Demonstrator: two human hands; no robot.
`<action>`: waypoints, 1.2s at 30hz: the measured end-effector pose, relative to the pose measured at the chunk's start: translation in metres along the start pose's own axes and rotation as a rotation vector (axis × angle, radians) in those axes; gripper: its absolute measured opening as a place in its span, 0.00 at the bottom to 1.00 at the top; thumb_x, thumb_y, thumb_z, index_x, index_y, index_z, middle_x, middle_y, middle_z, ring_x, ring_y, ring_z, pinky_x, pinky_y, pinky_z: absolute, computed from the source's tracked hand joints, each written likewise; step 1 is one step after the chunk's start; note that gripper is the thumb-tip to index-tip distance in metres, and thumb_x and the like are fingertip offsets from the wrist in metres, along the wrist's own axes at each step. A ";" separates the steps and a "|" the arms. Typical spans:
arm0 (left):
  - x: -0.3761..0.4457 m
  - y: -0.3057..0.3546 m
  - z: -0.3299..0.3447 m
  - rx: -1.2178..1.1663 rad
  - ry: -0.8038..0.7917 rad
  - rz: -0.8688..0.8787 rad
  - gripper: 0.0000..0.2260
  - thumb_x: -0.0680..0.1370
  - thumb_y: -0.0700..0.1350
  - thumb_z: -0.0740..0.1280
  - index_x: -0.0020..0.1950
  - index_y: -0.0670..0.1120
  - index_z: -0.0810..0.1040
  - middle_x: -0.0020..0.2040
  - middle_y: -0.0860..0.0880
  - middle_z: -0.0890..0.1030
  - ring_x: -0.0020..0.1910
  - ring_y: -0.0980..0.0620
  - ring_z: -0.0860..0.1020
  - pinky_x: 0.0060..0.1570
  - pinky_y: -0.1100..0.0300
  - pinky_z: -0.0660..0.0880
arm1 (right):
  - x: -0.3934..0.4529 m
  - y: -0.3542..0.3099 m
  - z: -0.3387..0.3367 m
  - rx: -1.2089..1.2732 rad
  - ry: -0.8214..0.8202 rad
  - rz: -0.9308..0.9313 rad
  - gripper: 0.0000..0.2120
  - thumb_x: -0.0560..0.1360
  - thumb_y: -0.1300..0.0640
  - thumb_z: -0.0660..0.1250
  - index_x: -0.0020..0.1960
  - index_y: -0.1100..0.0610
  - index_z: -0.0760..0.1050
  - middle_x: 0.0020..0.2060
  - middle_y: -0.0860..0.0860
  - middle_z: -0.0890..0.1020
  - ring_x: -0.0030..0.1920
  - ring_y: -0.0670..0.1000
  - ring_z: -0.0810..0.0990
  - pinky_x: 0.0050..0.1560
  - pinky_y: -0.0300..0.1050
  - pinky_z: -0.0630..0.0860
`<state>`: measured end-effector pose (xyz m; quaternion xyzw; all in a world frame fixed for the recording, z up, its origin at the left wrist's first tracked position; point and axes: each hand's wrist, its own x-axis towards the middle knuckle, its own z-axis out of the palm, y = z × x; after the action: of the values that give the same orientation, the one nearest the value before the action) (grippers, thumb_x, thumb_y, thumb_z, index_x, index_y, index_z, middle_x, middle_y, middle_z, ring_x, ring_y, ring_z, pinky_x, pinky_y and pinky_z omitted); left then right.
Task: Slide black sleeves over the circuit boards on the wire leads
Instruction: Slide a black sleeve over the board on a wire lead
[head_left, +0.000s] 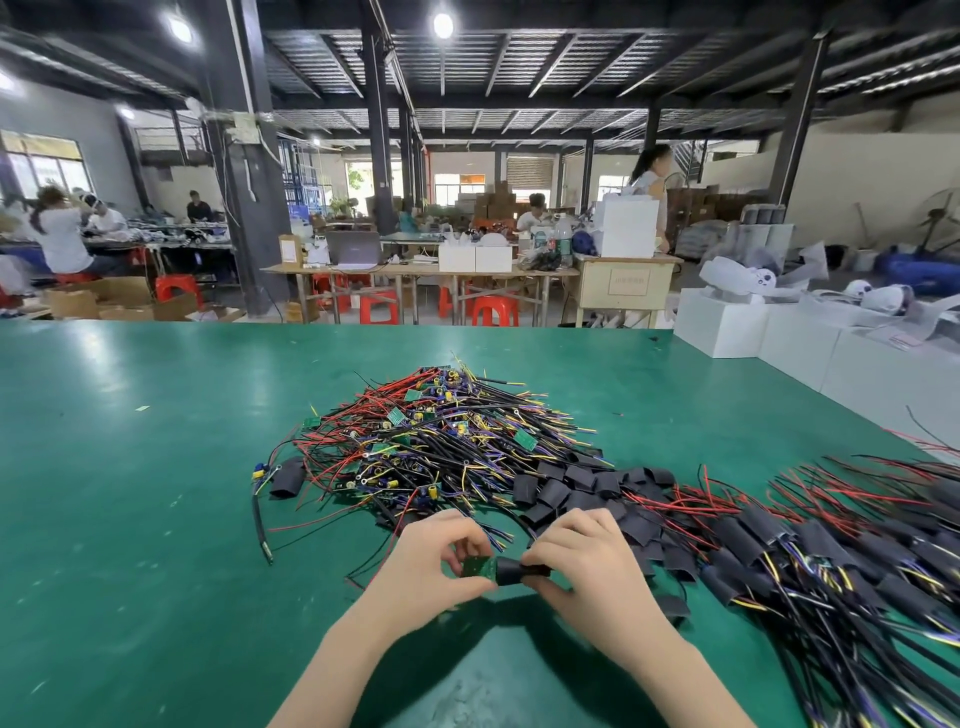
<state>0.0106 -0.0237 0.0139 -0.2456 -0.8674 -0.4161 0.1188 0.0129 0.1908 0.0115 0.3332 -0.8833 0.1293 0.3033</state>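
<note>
My left hand (431, 566) pinches a small green circuit board (479, 567) between thumb and fingers, just above the green table. My right hand (582, 566) grips a black sleeve (514, 569) whose open end meets the board's right edge. Behind my hands lies a big pile of unsleeved wire leads (441, 441) with green boards and red, black, yellow and purple wires. Loose black sleeves (576, 483) are heaped just right of that pile. Leads with sleeves on them (831, 551) are spread out on the right.
The green table (130, 493) stretches wide to the left. One lead with a black sleeve (287, 478) lies apart at the pile's left edge. White boxes (779, 332) stand at the table's far right corner. People work at benches far behind.
</note>
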 end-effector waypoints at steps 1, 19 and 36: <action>0.000 0.001 0.000 -0.018 0.022 -0.003 0.10 0.66 0.40 0.78 0.45 0.47 0.81 0.43 0.50 0.78 0.41 0.57 0.76 0.41 0.63 0.76 | -0.001 0.000 -0.001 0.062 -0.001 0.038 0.09 0.63 0.52 0.78 0.40 0.48 0.80 0.37 0.39 0.80 0.41 0.47 0.78 0.46 0.42 0.66; 0.004 -0.001 0.000 -0.349 0.096 -0.107 0.09 0.69 0.36 0.76 0.43 0.49 0.83 0.42 0.50 0.81 0.42 0.59 0.77 0.41 0.67 0.74 | -0.004 0.002 -0.001 0.555 -0.015 0.284 0.21 0.65 0.52 0.78 0.57 0.49 0.81 0.47 0.42 0.81 0.49 0.42 0.78 0.52 0.40 0.75; 0.004 -0.001 0.005 -0.325 0.129 -0.085 0.10 0.68 0.37 0.77 0.42 0.52 0.82 0.43 0.48 0.81 0.43 0.56 0.77 0.41 0.59 0.79 | -0.004 0.003 0.001 0.427 0.067 0.251 0.17 0.66 0.48 0.75 0.54 0.46 0.81 0.44 0.38 0.81 0.49 0.41 0.73 0.51 0.39 0.71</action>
<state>0.0070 -0.0191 0.0120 -0.1975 -0.7890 -0.5703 0.1153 0.0131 0.1948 0.0080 0.2729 -0.8600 0.3605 0.2368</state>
